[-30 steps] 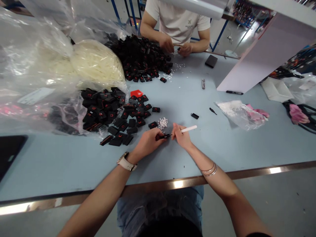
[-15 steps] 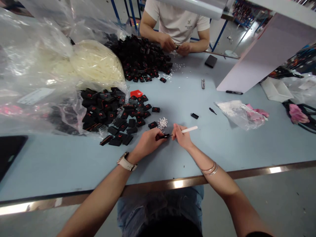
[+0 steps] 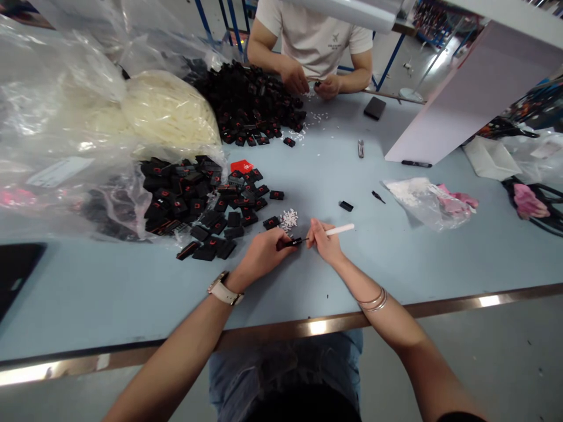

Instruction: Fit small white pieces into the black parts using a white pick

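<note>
Between the fingers of my left hand (image 3: pixel 267 253) is a small black plastic connector housing (image 3: pixel 294 242), partly hidden by the fingertips. My right hand (image 3: pixel 324 241) is closed in a pen grip round a white-handled, thin-tipped tool (image 3: pixel 339 230). Its dark tip points left and meets the housing's right end, or nearly so. Just beyond my left hand lies a small heap of white plastic bits (image 3: pixel 289 219). One loose black housing (image 3: pixel 271 223) sits beside that heap. To their left spreads a pile of similar black housings (image 3: pixel 213 220), several with red marks.
Plastic bags (image 3: pixel 171 114) and a larger black heap (image 3: pixel 250 102) stand at the left. Across the table a person (image 3: pixel 314 35) handles a small part. A black piece (image 3: pixel 346 206), a nail clipper (image 3: pixel 360 149) and a clear bag (image 3: pixel 426 202) lie to the right.
My hands stay almost in place, with the tool still against or near the housing. The person opposite has moved their hands slightly apart. The whole view has shifted a little.
</note>
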The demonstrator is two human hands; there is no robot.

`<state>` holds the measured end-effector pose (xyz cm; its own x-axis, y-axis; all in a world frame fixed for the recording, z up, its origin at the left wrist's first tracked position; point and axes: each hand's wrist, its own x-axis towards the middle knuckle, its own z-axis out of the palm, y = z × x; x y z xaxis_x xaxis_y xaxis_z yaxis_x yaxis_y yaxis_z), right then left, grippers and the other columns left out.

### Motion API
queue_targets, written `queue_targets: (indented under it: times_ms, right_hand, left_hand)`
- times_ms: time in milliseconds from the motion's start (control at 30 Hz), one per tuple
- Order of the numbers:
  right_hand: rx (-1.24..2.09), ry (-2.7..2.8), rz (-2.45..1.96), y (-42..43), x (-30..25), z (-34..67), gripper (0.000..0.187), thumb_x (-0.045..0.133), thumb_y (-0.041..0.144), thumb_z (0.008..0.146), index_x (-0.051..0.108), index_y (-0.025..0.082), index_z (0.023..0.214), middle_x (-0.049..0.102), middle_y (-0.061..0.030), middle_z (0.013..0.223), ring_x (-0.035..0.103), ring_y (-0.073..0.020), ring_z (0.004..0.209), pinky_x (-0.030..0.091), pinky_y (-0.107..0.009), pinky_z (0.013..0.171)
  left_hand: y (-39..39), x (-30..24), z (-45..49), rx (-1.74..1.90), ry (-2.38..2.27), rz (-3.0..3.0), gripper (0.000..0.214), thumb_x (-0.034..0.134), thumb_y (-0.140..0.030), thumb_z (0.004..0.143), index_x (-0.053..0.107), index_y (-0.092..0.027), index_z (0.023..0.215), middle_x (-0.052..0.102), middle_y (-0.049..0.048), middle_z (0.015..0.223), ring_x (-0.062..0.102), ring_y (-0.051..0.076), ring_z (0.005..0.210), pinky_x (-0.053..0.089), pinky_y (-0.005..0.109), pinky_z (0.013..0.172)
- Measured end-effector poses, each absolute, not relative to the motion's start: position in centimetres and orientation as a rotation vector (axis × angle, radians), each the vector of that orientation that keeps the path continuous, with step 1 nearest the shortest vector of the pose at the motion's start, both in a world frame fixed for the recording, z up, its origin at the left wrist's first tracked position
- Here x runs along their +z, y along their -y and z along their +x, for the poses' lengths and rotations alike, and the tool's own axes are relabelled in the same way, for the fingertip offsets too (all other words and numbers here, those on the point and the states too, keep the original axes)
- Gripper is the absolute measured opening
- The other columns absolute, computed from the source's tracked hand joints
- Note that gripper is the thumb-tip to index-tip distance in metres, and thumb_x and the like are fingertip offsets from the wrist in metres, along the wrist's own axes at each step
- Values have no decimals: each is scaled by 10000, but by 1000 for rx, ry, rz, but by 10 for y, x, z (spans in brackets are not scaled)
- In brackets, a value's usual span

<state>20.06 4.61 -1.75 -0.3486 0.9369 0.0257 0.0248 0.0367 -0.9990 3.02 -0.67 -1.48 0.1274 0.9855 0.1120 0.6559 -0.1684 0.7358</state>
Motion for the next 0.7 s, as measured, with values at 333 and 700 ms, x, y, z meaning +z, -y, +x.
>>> queue_targets:
  times_ms: [333,700]
  right_hand:
    - [1385,1594,-1056,-44,-20,198,701,371,780,833,491,222,426,499,8,422,455,-106,448,406,-271,522]
    - [1423,1502,-1006,-45,-18,199,676,426,766,823,480,220,428,487,12,415,426,-97,427,387,-269,504]
  left_hand:
    - [5,-15,30,806,-1576,1874,174,661,-289,794,564,-184,695,558,-34,612,477,101,552,347,221,521]
    - [6,-13,30,793,-1591,1853,165,667,-271,782,553,-181,703,561,-31,622,485,107,567,346,224,536]
